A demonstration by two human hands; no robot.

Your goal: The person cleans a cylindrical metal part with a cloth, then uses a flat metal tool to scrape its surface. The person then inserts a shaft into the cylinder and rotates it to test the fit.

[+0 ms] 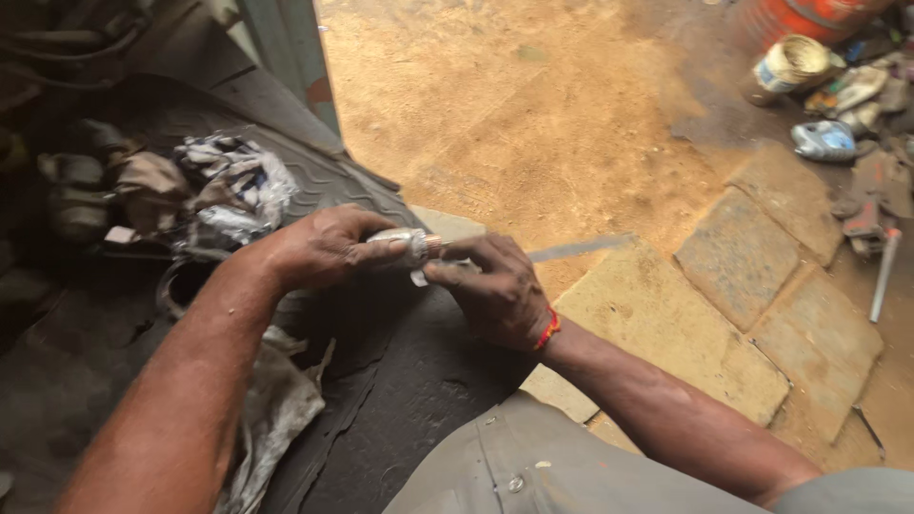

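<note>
1. Left hand (319,249) is clamped around a small metal cylinder (405,244), which protrudes past the fingertips.
2. Right hand (495,286) is closed on a thin blade (576,249), touching the cylinder's end.
3. Both sit above the black mat (409,371).

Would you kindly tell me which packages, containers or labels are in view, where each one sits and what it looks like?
Tin can: upper right on the ground, round, pale yellow with a white and blue label band.
Plastic jug: right side below the can, lying down, grey-blue.
Drum: top right edge, orange-red, cut off by the frame.
No signs or screens show.
</note>
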